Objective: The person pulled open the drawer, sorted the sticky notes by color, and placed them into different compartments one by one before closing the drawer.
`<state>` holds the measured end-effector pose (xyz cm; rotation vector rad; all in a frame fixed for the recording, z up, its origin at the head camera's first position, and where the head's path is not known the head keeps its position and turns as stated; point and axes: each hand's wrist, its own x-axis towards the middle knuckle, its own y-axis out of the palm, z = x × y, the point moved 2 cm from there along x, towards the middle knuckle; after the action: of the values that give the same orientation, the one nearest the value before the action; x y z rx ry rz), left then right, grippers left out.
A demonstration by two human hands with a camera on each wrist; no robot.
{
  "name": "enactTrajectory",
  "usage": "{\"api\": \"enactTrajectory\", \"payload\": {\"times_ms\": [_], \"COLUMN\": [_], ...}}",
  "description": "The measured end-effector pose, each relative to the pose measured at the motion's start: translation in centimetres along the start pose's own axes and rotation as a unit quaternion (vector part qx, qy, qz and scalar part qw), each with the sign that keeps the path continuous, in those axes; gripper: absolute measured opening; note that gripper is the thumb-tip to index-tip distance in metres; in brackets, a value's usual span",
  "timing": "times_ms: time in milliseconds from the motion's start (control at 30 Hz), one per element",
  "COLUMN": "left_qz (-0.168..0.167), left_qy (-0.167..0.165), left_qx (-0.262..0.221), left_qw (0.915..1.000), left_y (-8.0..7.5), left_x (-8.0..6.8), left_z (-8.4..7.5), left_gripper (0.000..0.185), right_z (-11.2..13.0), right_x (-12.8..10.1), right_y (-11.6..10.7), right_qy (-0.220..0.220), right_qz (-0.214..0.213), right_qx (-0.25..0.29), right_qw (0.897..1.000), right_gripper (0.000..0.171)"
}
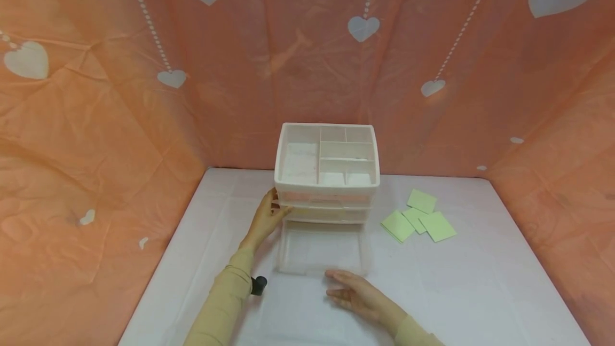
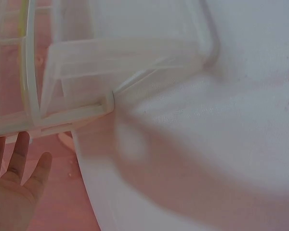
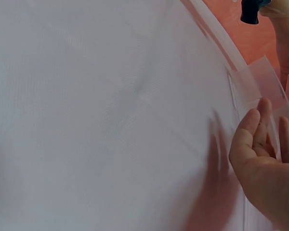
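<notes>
At frame centre, the left hand (image 1: 267, 217) is bracing the organizer (image 1: 327, 172) with relaxed fingers while the flat, released right hand (image 1: 357, 295) is touching the fully pulled-out bottom drawer (image 1: 321, 250), green notes (image 1: 419, 219) untouched.

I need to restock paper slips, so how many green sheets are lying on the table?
4 green sheets, in a loose overlapping cluster right of the drawer organizer: one farthest back, one left, one middle, one right. More may lie hidden beneath them.

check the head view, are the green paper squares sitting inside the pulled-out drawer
No, the green paper squares lie on the white table to the right of the organizer, while the clear drawer shows nothing green inside.
</notes>
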<state>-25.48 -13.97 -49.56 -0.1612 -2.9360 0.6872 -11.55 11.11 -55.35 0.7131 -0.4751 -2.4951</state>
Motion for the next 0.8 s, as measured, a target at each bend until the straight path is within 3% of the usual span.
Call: {"api": "enactTrajectory", "payload": {"times_ms": [233,433,633,800], "left_qz": [0.007,0.004,-0.004,-0.004], "left_qy": [-0.017,-0.008,0.003,0.006], "left_qx": [-0.003,-0.002,-0.003,0.0], "left_qw": [0.9998,1.0,1.0,1.0], "left_y": [0.0,-0.1,-0.1,-0.1], "left_x": [0.0,0.1,0.1,0.0], "left_z": [0.1,0.0,-0.2,0.0], "left_gripper": [0.075,0.075,0.072,0.072], "right_z": [0.1,1.1,3.4,6.3], "right_x": [-0.2,-0.7,-1.8,-2.7], "right_y": [0.0,0.2,0.5,-0.1], "right_qy": [-0.006,-0.023,-0.047,-0.082], "right_qz": [0.021,0.088,0.133,0.15], "right_qx": [-0.017,-0.047,-0.098,-0.072], "right_qw": [1.0,0.995,0.985,0.983], "right_gripper": [0.039,0.031,0.034,0.035]}}
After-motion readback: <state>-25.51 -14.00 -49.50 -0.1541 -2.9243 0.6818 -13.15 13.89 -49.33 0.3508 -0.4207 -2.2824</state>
